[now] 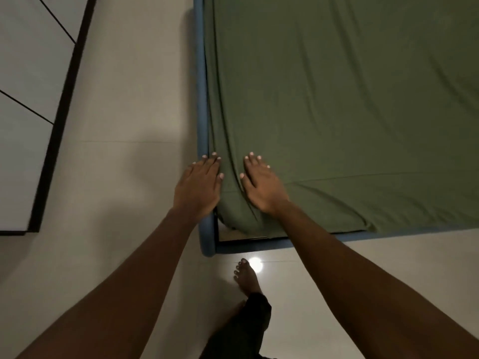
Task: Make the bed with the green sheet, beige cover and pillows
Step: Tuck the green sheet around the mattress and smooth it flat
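Green sheet [350,104] lies smooth, softly creased over the mattress corner; left hand [198,189] and right hand [261,186] press flat, fingers straight.

green sheet [350,112] | spread flat over mattress | faint wrinkles | folds bunched at near-left corner

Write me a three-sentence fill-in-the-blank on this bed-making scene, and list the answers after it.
1. The sheet is ____ in colour.
2. The left hand and the right hand lie flat, fingers straight, at the near ____ of the bed frame.
3. That bed frame is coloured ____.

Missing words: green; corner; blue.
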